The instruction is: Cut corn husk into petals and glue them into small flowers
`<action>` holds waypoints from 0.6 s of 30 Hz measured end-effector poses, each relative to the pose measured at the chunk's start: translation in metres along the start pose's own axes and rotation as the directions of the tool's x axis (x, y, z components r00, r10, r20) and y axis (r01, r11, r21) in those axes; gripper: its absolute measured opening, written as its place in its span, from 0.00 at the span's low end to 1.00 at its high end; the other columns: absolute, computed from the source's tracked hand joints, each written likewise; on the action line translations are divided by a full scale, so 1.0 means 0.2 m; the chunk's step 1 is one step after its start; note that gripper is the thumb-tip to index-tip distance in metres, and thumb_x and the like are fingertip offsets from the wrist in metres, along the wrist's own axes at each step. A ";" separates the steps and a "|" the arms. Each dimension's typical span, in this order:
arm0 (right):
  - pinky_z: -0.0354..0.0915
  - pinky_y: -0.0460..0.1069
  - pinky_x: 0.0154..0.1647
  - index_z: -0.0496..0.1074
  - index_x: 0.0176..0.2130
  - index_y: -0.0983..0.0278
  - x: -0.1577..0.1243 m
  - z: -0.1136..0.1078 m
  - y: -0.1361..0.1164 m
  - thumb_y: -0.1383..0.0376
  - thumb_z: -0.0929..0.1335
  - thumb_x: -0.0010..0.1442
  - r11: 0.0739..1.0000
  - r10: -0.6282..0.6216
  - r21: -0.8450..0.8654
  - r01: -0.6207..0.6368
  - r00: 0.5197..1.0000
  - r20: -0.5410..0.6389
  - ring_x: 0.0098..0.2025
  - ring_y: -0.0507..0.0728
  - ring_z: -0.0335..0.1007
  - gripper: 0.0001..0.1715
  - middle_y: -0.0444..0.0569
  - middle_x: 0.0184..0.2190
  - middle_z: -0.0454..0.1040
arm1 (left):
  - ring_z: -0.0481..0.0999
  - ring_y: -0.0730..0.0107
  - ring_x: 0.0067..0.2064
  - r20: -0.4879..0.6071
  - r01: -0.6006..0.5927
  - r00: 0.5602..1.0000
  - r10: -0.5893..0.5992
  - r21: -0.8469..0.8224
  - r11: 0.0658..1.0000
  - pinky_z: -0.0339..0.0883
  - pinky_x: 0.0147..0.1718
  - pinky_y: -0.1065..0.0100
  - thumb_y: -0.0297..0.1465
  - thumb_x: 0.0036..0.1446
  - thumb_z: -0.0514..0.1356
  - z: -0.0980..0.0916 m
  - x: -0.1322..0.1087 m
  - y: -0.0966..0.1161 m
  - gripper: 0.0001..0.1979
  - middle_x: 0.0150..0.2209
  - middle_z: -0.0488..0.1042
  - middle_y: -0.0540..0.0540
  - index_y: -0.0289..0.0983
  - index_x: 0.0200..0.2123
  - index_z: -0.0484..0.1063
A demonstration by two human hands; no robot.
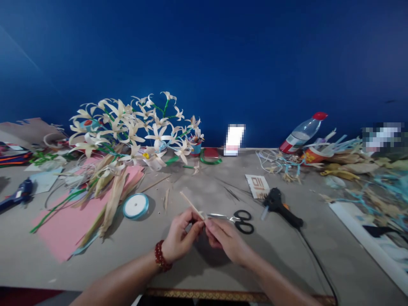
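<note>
Between my two hands a thin pale stick (191, 204) slants up and to the left, its tip free over the table. My left hand (182, 235), with a red bead bracelet (162, 256) at the wrist, is closed on it, thumb and fingers bent. Beside it, my right hand (225, 239) pinches the lower end, nearly touching the left fingertips. That lower end is hidden by the fingers. Just behind my right hand lie scissors (242, 221) with black handles, their blades partly covered by the hand.
White handmade flowers (127, 123) stand at the back left. A ribbon spool (136, 206) and pink paper (65, 236) lie left. To the right are a black glue gun (282, 207) with its cord, a tilted bottle (301, 134) and dried husks (347, 163).
</note>
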State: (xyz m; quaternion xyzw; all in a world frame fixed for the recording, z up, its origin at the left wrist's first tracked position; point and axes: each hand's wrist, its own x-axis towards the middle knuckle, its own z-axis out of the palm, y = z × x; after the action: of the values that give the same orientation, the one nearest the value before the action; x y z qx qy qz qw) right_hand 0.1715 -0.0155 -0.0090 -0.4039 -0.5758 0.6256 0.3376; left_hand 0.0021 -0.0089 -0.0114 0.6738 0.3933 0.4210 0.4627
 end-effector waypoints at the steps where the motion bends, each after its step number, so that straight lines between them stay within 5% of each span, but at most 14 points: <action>1: 0.44 0.44 0.17 0.55 0.23 0.61 0.00 0.00 -0.01 0.43 0.59 0.63 0.990 0.047 0.128 -0.055 0.997 0.065 0.17 0.47 0.45 0.29 0.37 0.16 0.52 | 0.68 0.76 0.25 -0.003 -0.024 1.000 0.024 0.009 1.000 0.63 0.24 0.75 0.32 0.62 0.55 0.00 0.00 0.00 0.08 0.26 0.68 0.49 0.35 0.32 0.68; 5: 0.35 0.42 0.14 0.55 0.22 0.61 -0.02 -0.03 -0.04 0.45 0.62 0.62 0.874 0.133 0.417 -0.250 0.948 0.288 0.14 0.46 0.35 0.27 0.32 0.12 0.48 | 0.67 0.76 0.25 -0.025 -0.068 0.997 0.067 -0.029 0.997 0.63 0.25 0.75 0.32 0.62 0.55 0.00 0.01 -0.01 0.08 0.27 0.67 0.49 0.35 0.31 0.68; 8: 0.36 0.42 0.14 0.54 0.22 0.60 -0.02 -0.05 -0.04 0.44 0.59 0.63 0.849 0.147 0.444 -0.287 0.935 0.322 0.14 0.46 0.33 0.28 0.32 0.12 0.46 | 0.66 0.77 0.24 -0.033 -0.007 0.999 0.002 -0.144 0.990 0.63 0.24 0.75 0.34 0.62 0.55 0.00 0.01 -0.03 0.09 0.26 0.67 0.50 0.35 0.31 0.66; 11: 0.46 0.44 0.17 0.57 0.22 0.61 0.00 -0.05 -0.02 0.45 0.56 0.65 0.984 0.024 0.175 -0.036 0.998 0.066 0.16 0.48 0.44 0.29 0.36 0.14 0.53 | 0.65 0.77 0.23 -0.032 0.070 0.996 -0.079 -0.232 0.970 0.63 0.23 0.75 0.35 0.62 0.55 0.02 0.01 -0.05 0.10 0.25 0.66 0.51 0.35 0.32 0.66; 13: 0.55 0.46 0.26 0.61 0.23 0.62 0.00 -0.03 -0.01 0.47 0.58 0.66 0.979 -0.149 -0.148 0.138 0.987 -0.066 0.23 0.51 0.56 0.28 0.42 0.19 0.62 | 0.65 0.78 0.23 -0.044 0.069 0.996 -0.081 -0.234 0.970 0.63 0.23 0.76 0.35 0.62 0.56 0.03 0.00 -0.06 0.10 0.25 0.66 0.51 0.35 0.32 0.66; 15: 0.57 0.48 0.33 0.64 0.25 0.63 0.00 -0.01 -0.01 0.50 0.57 0.67 0.910 -0.239 -0.368 0.191 0.967 -0.089 0.29 0.53 0.61 0.26 0.46 0.24 0.67 | 0.66 0.78 0.24 -0.050 0.052 0.997 -0.063 -0.197 0.979 0.63 0.23 0.76 0.35 0.62 0.56 0.03 -0.01 -0.06 0.10 0.26 0.67 0.50 0.34 0.32 0.67; 18: 0.56 0.48 0.32 0.64 0.27 0.63 0.00 0.02 -0.02 0.53 0.55 0.69 0.880 -0.229 -0.448 0.157 0.967 -0.111 0.28 0.54 0.60 0.25 0.47 0.25 0.68 | 0.66 0.77 0.24 -0.049 0.061 0.997 -0.067 -0.124 0.990 0.63 0.23 0.75 0.34 0.62 0.55 0.04 -0.03 -0.06 0.10 0.25 0.67 0.50 0.34 0.32 0.67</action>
State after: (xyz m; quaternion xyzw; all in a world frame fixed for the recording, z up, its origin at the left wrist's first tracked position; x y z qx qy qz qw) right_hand 0.1683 -0.0175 -0.0056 -0.4585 -0.7093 0.4095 0.3450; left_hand 0.0058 -0.0130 -0.0247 0.6198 0.4005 0.4471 0.5056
